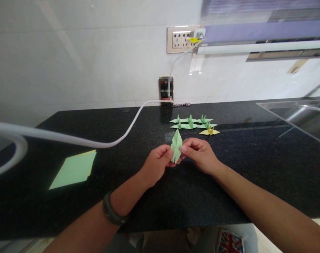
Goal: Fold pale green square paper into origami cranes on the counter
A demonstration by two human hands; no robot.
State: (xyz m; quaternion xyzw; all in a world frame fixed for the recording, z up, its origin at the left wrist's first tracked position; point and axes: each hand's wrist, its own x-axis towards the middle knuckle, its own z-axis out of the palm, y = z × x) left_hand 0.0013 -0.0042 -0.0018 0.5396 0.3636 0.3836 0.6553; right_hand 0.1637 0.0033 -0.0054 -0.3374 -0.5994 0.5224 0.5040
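Observation:
Above the dark countertop, a partly folded green paper (177,144) is held upright between my two hands, its pointed tip upward and two narrow points at the bottom. My left hand (157,163) pinches its left edge, thumb in front and fingers behind. On the right edge, my right hand (200,153) grips it between thumb and index finger. Just beyond sit several green origami cranes (191,123) in two rows, with one yellow origami crane (210,131) in front at their right end. A stack of green and yellow paper sheets (74,169) lies off to the left.
A thick white cable or arm (97,143) curves across the left of the black countertop (139,207). A phone-like device (166,89) with a blurred screen leans on the wall, wired to a socket (179,40). A metal sink (304,116) is at right.

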